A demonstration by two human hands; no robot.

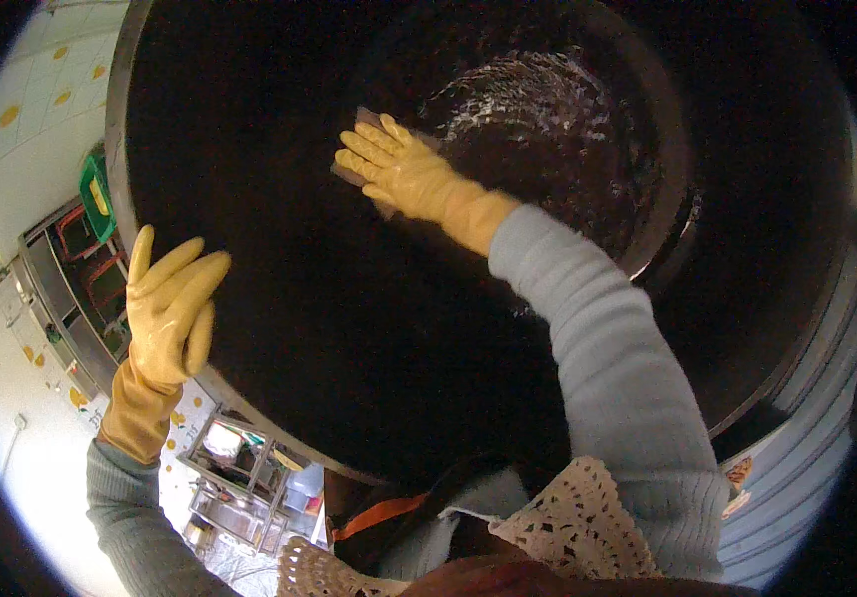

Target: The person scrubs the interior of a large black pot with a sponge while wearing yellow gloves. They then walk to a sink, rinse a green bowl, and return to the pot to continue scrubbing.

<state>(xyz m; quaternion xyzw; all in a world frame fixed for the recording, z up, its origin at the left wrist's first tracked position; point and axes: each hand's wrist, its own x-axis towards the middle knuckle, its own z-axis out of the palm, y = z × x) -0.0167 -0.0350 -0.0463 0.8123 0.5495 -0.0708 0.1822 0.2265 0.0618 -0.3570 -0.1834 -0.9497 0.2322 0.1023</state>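
A very large, dark round wok or vat takes up most of the view, with water glinting at its bottom. My right hand, in a wet yellow rubber glove, lies flat with fingers spread over a thin greyish-brown cloth or pad. It presses this against the dark inner wall, left of the water; most of the piece is hidden under the palm. My left hand, gloved the same way, is raised by the vessel's left rim. Its fingers are apart and nothing is in them.
A green plastic basket and a metal rack stand beyond the left rim. At lower left is a metal shelf unit with assorted items. Ridged pale-blue material borders the vessel on the right. Patterned wall tiles line the far left.
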